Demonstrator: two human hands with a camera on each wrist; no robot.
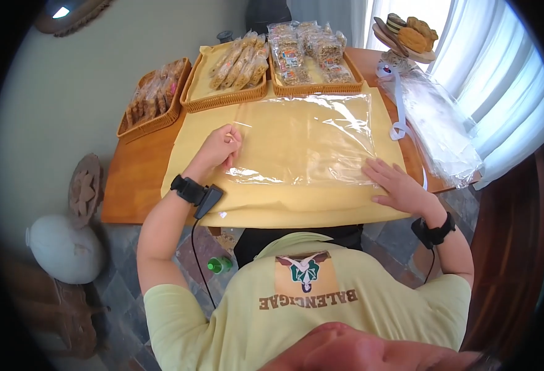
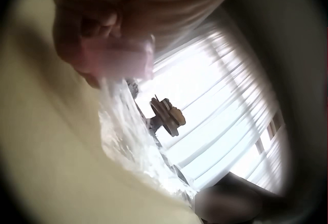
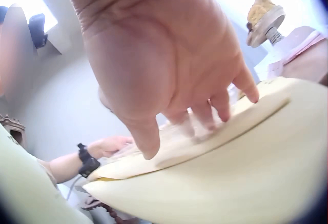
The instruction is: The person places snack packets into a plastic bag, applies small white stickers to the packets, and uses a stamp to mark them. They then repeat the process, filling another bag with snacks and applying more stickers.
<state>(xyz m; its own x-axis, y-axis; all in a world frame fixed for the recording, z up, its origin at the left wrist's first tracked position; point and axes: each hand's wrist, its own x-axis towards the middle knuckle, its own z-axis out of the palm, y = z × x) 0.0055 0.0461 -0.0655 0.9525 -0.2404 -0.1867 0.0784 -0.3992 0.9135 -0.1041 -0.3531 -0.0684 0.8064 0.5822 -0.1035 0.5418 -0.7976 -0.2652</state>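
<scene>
A large clear plastic bag (image 1: 278,142) lies across the yellow cloth (image 1: 272,207), glossy with reflections along its edges. My left hand (image 1: 221,148) pinches the bag's left edge, fingers curled. In the left wrist view, a blurred pinkish see-through strip (image 2: 120,57) shows at that hand's fingers, with crinkled plastic (image 2: 128,131) beyond. My right hand (image 1: 399,187) rests on the bag's lower right corner, palm down and fingers spread. In the right wrist view, its straight fingers (image 3: 144,137) reach down to the cloth-covered surface.
Three wicker baskets with packaged snacks stand along the back: left (image 1: 120,131), middle (image 1: 222,99) and right (image 1: 318,88). More clear plastic packaging (image 1: 439,117) and a white ribbon (image 1: 399,102) lie at the right. Behind them is a stand of breads (image 1: 413,38).
</scene>
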